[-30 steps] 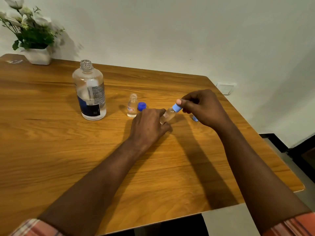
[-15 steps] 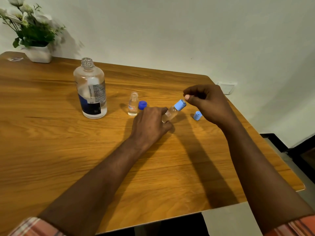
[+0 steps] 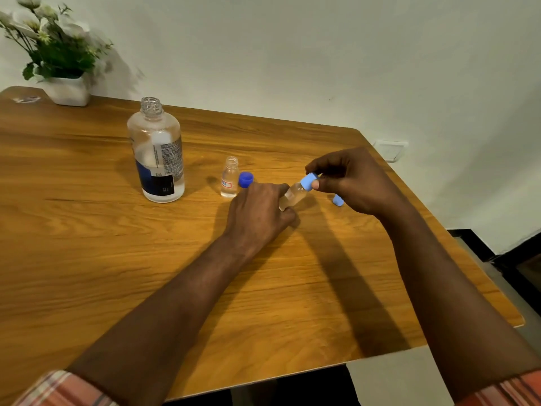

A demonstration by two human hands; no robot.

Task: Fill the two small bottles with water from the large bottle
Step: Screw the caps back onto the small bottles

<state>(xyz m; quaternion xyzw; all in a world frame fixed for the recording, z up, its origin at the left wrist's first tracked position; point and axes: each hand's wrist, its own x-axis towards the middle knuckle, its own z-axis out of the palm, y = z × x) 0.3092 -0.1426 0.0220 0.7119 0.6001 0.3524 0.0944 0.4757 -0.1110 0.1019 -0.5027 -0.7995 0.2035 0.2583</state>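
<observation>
A: Small bottle (image 3: 292, 196) where?
B: Tilted, right of large bottle (image 3: 158, 153), gripped by left hand (image 3: 257, 212); light blue cap (image 3: 308, 181) pinched by right hand (image 3: 354, 180).
A: Other small bottle (image 3: 229, 178)?
B: Upright on bench (image 3: 87, 244), uncapped, just right of large bottle; perhaps part full, hard to tell.

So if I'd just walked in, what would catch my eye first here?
Most likely the two hands meeting in the middle: the left hand holds a small bottle tilted, while the right hand pinches its light blue cap. Behind them to the left stands the large bottle, uncapped, with a second small bottle open beside it. A pot of white flowers sits at the table's far left corner.
</observation>
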